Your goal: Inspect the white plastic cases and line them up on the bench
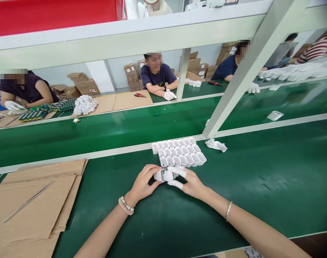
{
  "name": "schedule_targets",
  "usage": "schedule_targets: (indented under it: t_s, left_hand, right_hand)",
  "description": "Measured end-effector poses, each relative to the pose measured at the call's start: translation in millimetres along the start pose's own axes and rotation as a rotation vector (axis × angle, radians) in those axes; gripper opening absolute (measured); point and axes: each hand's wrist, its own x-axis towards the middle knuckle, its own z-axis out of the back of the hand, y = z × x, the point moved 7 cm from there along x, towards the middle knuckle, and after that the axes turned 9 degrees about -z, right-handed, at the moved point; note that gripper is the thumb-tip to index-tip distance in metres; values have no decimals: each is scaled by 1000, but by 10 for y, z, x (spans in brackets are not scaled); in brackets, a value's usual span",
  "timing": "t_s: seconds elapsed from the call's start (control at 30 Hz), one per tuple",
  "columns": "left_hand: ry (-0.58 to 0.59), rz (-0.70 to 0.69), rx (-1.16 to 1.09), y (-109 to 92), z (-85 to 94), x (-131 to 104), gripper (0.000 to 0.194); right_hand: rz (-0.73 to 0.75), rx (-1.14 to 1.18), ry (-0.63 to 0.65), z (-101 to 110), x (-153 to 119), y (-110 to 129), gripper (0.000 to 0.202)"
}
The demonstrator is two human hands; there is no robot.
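My left hand [145, 182], bare with a beaded bracelet at the wrist, grips a small white plastic housing [158, 175] between thumb and fingers. Close against its open side is a rounded white part [168, 176], pinched by my right hand [188, 181], which wears white finger covers. A bit of green shows beside that part, but its details are too small to tell. Directly beyond my hands, rows of open white housings [176, 151] stand on the green table [233, 186].
Cardboard sheets [31, 208] with a thin metal strip [27, 202] lie at the left. A crumpled white piece [216, 145] rests near the slanted post [233, 82]. Beyond the green conveyor [125, 123], several people sit near circuit boards, white parts and red-handled tools.
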Motion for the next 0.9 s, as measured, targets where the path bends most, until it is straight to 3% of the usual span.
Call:
schedule_targets:
  t_s: [0.5,0.7,0.9]
  left_hand:
    - [26,11,15,-19,1,11,40]
    - [17,13,3,-14,6,2,39]
    - [12,21,26,-9,7,-12,41]
  right_hand:
    - [17,-146,-11,-40,-20,55,44]
    - [-142,-133,-7,-38,-15,-24,43]
    - [23,-211,-114,-13,-25,121,21]
